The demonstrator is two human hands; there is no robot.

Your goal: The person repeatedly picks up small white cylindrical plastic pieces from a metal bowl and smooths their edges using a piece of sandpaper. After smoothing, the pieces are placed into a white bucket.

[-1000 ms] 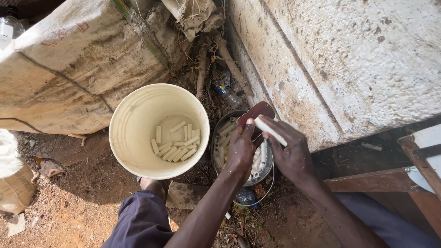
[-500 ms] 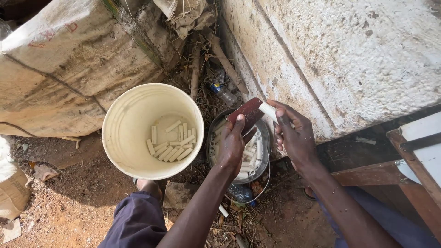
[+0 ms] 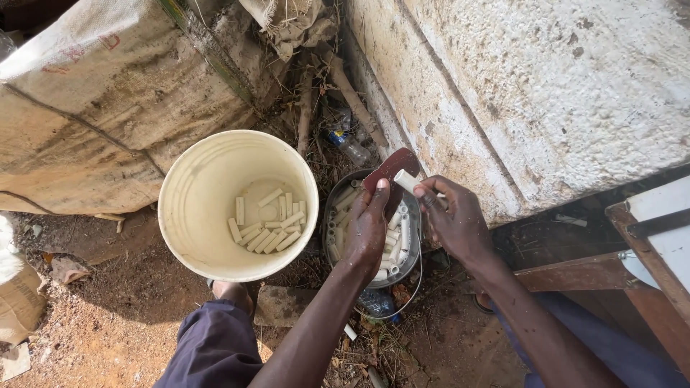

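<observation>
My left hand (image 3: 368, 230) grips a rusty brown knife blade (image 3: 394, 169) that points up and to the right. My right hand (image 3: 454, 219) pinches a short pale cylinder (image 3: 407, 179) against that blade. Both hands hover over a small dark metal pot (image 3: 333, 215) holding several more pale cylinders (image 3: 397, 237). To the left stands a cream plastic bucket (image 3: 194, 187) with several cut pale pieces (image 3: 266, 226) lying on its bottom.
A rough whitewashed wall (image 3: 546, 86) rises at the right, a worn sack (image 3: 86, 108) at the left. Sticks and a plastic bottle (image 3: 346, 144) lie between them. A wooden frame (image 3: 647, 251) stands at the right edge. My knees flank red dirt ground (image 3: 108, 323).
The hands have shifted slightly within the view, the blade and cylinder staying together over the pot. The bucket and pot have not moved.
</observation>
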